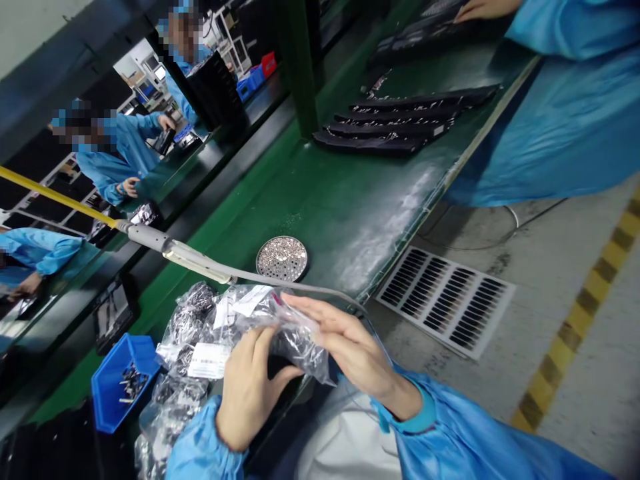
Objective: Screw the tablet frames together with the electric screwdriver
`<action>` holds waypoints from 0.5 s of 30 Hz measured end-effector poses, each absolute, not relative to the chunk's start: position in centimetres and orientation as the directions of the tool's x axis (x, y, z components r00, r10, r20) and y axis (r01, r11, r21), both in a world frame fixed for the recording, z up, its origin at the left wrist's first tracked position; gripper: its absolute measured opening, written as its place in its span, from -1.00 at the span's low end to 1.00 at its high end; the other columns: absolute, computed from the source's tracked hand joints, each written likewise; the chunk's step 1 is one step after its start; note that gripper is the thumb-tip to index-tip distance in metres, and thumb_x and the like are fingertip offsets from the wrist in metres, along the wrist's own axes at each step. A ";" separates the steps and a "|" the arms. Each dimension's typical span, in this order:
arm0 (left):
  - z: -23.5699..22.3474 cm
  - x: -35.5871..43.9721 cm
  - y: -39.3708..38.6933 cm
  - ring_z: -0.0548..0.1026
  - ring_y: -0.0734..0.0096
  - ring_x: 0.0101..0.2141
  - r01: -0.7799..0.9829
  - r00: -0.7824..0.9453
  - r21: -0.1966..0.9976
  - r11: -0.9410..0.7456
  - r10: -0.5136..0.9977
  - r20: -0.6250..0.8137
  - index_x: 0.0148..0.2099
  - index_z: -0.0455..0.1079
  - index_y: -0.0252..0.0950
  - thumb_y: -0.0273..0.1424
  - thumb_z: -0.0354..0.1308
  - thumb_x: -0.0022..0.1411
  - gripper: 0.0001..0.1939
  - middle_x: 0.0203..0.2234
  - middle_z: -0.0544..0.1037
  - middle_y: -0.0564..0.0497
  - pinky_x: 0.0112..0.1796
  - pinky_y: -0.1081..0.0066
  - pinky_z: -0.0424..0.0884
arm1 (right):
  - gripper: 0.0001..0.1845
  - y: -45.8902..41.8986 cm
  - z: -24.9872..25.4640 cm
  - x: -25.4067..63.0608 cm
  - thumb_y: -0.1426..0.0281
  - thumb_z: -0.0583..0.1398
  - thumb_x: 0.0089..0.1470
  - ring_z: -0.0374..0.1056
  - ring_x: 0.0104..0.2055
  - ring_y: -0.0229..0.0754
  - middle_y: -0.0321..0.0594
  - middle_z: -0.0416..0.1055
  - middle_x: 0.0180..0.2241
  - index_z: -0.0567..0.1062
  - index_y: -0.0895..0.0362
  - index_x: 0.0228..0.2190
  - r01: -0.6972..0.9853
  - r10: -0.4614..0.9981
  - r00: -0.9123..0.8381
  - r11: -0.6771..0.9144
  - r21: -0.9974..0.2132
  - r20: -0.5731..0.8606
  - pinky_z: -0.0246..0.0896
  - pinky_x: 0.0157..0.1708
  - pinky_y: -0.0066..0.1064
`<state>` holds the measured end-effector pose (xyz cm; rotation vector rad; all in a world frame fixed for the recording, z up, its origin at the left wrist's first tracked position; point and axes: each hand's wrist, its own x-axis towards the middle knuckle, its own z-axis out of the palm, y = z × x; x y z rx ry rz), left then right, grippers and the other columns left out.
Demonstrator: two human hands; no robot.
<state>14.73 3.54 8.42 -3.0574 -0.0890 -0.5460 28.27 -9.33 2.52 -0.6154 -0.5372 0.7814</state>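
A clear zip bag with a red strip near its top lies between my two hands at the near edge of the green bench. My right hand pinches its right side, thumb below and fingers stretched along the top. From the left, my left hand curves round the same bag, its thumb under the lower edge and its fingertips partly hidden. Beyond and left of it are piled more clear bags of dark small parts, some with white labels.
A round metal dish of small screws sits on the green bench. A blue bin holds small metal parts. A grey cable tool hangs across. Dark strip-like parts lie farther off, near a co-worker's hand.
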 end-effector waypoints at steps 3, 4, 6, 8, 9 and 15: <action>7.4 14.5 2.9 0.57 0.33 -0.39 0.142 0.917 0.058 -0.988 0.154 0.367 0.19 0.20 -0.39 -0.01 -0.05 0.44 -0.44 -0.33 0.55 -0.08 -0.38 0.40 0.51 | -0.41 -9.6 2.7 27.9 0.56 0.16 0.11 0.14 0.36 -0.10 -0.25 0.29 0.28 0.46 -0.04 0.16 -0.580 0.802 0.535 0.577 -0.575 0.266 0.01 0.38 -0.20; 7.3 14.4 2.7 0.55 0.37 -0.45 0.140 0.922 0.061 -0.988 0.152 0.355 0.22 0.17 -0.38 -0.03 -0.07 0.46 -0.45 -0.39 0.54 -0.03 -0.44 0.43 0.48 | -0.37 -9.7 2.7 27.8 0.57 0.16 0.08 0.11 0.37 -0.10 -0.25 0.27 0.30 0.45 -0.03 0.17 -0.598 0.806 0.521 0.579 -0.554 0.280 -0.01 0.39 -0.19; 7.4 14.1 2.4 0.50 0.41 -0.54 0.118 0.941 0.017 -0.993 0.117 0.317 0.21 0.19 -0.34 -0.13 -0.12 0.50 -0.56 -0.48 0.50 0.05 -0.53 0.46 0.39 | -0.30 -9.7 2.8 27.4 0.59 0.17 0.01 0.09 0.38 -0.05 -0.23 0.23 0.32 0.42 -0.01 0.19 -0.623 0.812 0.494 0.580 -0.525 0.311 -0.01 0.39 -0.12; 7.6 13.6 2.3 0.47 0.42 -0.58 0.109 0.945 -0.049 -0.993 0.089 0.314 0.07 0.26 -0.28 -0.25 -0.13 0.52 -0.73 -0.53 0.48 0.08 -0.55 0.46 0.33 | -0.27 -9.7 2.9 27.0 0.58 0.17 -0.02 0.12 0.37 0.01 -0.19 0.21 0.32 0.39 0.00 0.21 -0.631 0.812 0.482 0.582 -0.513 0.330 0.05 0.37 -0.03; 7.7 13.2 2.2 0.46 0.43 -0.59 0.122 0.938 -0.072 -0.990 0.091 0.335 0.00 0.27 -0.27 -0.29 -0.10 0.51 -0.79 -0.55 0.47 0.09 -0.54 0.45 0.32 | -0.28 -9.8 3.0 26.7 0.57 0.17 -0.01 0.12 0.37 0.03 -0.17 0.21 0.33 0.38 0.01 0.21 -0.625 0.810 0.488 0.584 -0.517 0.325 0.08 0.35 0.01; 7.4 11.5 2.2 0.42 0.43 -0.61 0.187 0.909 -0.062 -0.980 0.149 0.389 -0.17 0.25 -0.21 -0.40 0.01 0.44 -0.94 -0.58 0.43 0.12 -0.55 0.44 0.28 | -0.49 -10.4 2.7 25.8 0.45 0.20 0.17 0.10 0.37 0.07 -0.08 0.15 0.35 0.42 0.03 0.16 -0.450 0.751 0.605 0.597 -0.664 0.265 0.05 0.36 0.06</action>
